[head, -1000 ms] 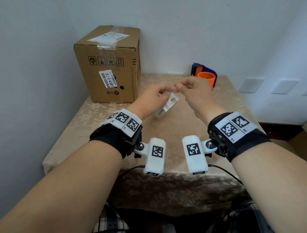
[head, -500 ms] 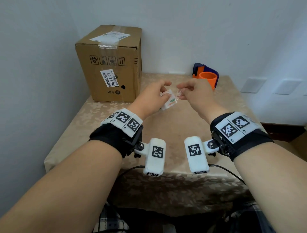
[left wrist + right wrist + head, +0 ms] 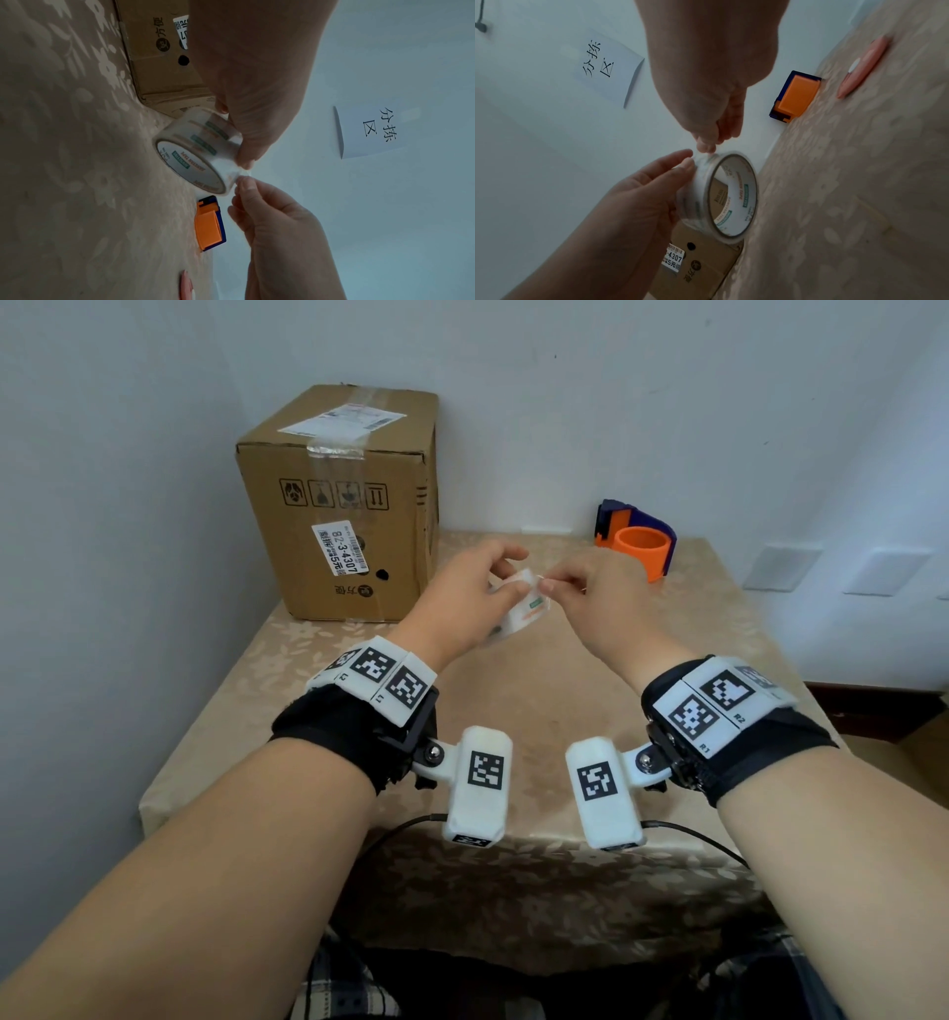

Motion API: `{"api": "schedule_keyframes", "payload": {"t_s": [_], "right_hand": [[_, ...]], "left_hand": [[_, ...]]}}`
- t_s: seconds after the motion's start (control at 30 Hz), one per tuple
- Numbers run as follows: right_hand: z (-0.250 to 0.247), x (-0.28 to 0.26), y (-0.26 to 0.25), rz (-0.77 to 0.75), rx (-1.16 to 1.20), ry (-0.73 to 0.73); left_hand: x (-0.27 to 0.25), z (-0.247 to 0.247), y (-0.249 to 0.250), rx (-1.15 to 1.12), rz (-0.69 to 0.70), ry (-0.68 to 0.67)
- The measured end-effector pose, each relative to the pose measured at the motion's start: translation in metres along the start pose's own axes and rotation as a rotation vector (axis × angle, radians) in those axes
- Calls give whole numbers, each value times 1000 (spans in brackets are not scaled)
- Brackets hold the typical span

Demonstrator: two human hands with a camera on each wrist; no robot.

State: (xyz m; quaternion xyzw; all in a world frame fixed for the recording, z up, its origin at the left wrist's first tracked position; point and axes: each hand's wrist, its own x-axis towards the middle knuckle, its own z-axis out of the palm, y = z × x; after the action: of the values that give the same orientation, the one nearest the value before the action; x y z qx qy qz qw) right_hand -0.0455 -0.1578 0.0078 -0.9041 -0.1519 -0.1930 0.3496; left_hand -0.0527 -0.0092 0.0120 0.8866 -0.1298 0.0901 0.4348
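A roll of clear packing tape (image 3: 524,611) (image 3: 195,148) (image 3: 721,194) with a white printed core is held above the table. My left hand (image 3: 477,598) (image 3: 254,85) (image 3: 639,203) grips the roll around its outer face. My right hand (image 3: 580,588) (image 3: 270,213) (image 3: 713,125) pinches the loose end of the tape at the top of the roll between thumb and forefinger. A sealed cardboard box (image 3: 344,505) (image 3: 159,56) (image 3: 698,263) stands at the back left of the table.
An orange and blue tape dispenser (image 3: 639,541) (image 3: 209,223) (image 3: 795,95) sits at the back right by the wall. A pink utility knife (image 3: 862,67) (image 3: 186,286) lies on the beige patterned tablecloth (image 3: 513,711). A paper sign (image 3: 372,130) (image 3: 608,67) hangs on the wall.
Both hands rose slightly with the roll and drew closer. The right fingers have closed on the tape's end at the top of the roll.
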Motion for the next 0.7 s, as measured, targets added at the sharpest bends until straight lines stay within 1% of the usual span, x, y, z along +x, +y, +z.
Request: {"api": "schedule_keyframes", "payload": {"t_s": [0.1,0.2,0.33,0.4,0.6,0.7], "right_hand": [[0,1,3,3,-11,59],[-1,2,6,37,27,85],[1,4,5,154,229,37],[1,5,6,172,303,28],[-4,8,19,194,197,-23],[3,9,27,279,277,-65]], "left_hand": [[0,2,2,-44,-12,-12],[-2,1,3,-82,-57,-117],[-3,1,3,2,-29,-139],[-2,2,4,34,-24,-138],[-1,8,3,94,-28,-168],[1,13,4,215,-50,-147]]}}
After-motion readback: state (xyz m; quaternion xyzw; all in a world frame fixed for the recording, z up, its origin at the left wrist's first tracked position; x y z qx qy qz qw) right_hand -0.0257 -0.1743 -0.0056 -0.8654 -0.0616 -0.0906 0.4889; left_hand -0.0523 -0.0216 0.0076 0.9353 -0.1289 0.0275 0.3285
